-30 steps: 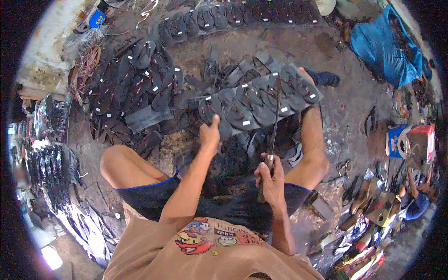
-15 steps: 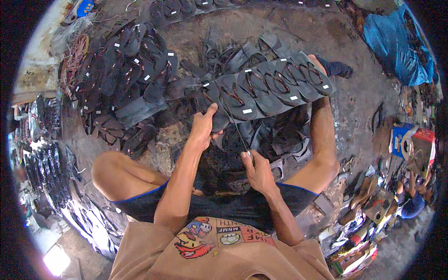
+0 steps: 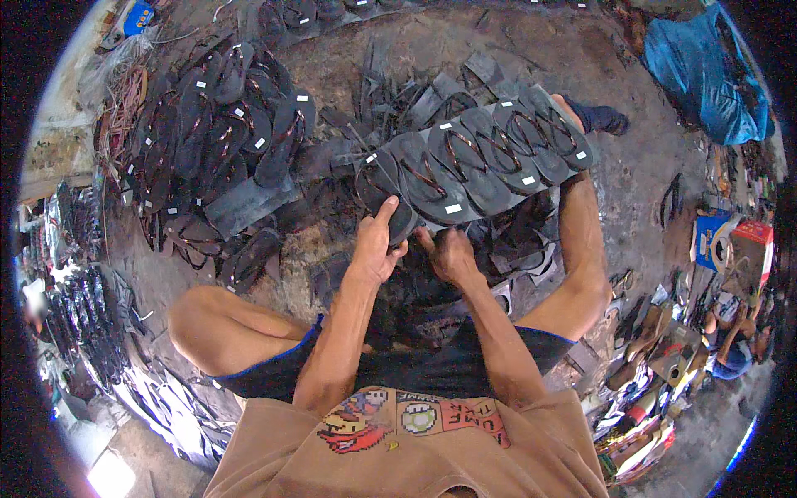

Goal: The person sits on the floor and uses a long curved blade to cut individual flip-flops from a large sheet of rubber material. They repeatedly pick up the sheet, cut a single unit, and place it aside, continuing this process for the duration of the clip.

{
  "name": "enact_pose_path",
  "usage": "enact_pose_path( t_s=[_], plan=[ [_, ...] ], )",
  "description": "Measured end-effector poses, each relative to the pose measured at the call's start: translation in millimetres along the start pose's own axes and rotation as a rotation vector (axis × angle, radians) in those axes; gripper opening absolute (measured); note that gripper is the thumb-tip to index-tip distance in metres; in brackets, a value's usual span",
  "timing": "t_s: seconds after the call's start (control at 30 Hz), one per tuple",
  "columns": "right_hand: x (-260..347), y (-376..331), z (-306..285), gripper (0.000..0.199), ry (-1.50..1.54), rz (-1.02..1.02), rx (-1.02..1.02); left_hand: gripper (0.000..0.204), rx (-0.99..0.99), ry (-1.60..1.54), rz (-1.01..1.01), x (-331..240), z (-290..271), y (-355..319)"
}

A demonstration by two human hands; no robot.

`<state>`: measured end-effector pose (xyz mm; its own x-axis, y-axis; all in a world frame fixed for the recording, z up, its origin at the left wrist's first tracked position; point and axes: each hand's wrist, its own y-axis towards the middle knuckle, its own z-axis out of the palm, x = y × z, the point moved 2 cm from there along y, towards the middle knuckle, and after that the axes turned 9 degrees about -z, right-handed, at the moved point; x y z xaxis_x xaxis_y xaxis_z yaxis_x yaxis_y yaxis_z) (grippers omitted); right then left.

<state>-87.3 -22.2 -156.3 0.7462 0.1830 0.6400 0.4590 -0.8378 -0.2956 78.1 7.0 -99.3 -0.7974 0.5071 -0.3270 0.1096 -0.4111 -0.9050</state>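
A row of dark flip-flops [image 3: 477,166] with brown patterned straps and small white labels lies slanting on a grey rubber sheet [image 3: 501,203] in front of me. My left hand [image 3: 380,241] grips the near end of the leftmost flip-flop [image 3: 378,183], its thumb on top and its fingers underneath. Close by on the right, my right hand [image 3: 451,253] is closed at the sheet's near edge, beside the gap between that flip-flop and its neighbour. Whatever its fingers hold is hidden.
A heap of flip-flops [image 3: 224,124] lies at the left, with dark rubber offcuts [image 3: 432,95] behind and under the row. More flip-flops [image 3: 303,17] line the far edge. A blue plastic sheet [image 3: 706,79] and a box [image 3: 751,249] are at the right. My bent legs flank the work.
My right hand has moved up and away from me to the sheet's edge. The thin dark strip or blade running from it across the sheet no longer shows. My left hand keeps its grip.
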Motion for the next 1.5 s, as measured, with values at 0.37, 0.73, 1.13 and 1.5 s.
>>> enact_pose_path(
  t_s=[0.37, 0.73, 1.13, 1.5],
  plan=[
    [-55.5, 70.5, 67.7, 0.05, -0.159, -0.458, -0.3, 0.034, 0.075, -0.03, 0.0, -3.7, -10.1, 13.2],
    [-69.0, 141.7, 82.0, 0.039, 0.216, -0.523, -0.242, 0.036, 0.002, 0.137, 0.016, -10.5, -11.9, -38.3],
    [145.9, -48.2, -150.5, 0.046, 0.969, -0.256, -0.367, 0.061, 0.0, 1.063, 0.892, 16.9, -25.1, -245.6],
    [117.2, -228.6, -193.2, 0.036, 0.697, -0.196, -0.183, 0.046, 0.43, 0.397, 0.286, -22.8, -16.2, -281.8]
  ],
)
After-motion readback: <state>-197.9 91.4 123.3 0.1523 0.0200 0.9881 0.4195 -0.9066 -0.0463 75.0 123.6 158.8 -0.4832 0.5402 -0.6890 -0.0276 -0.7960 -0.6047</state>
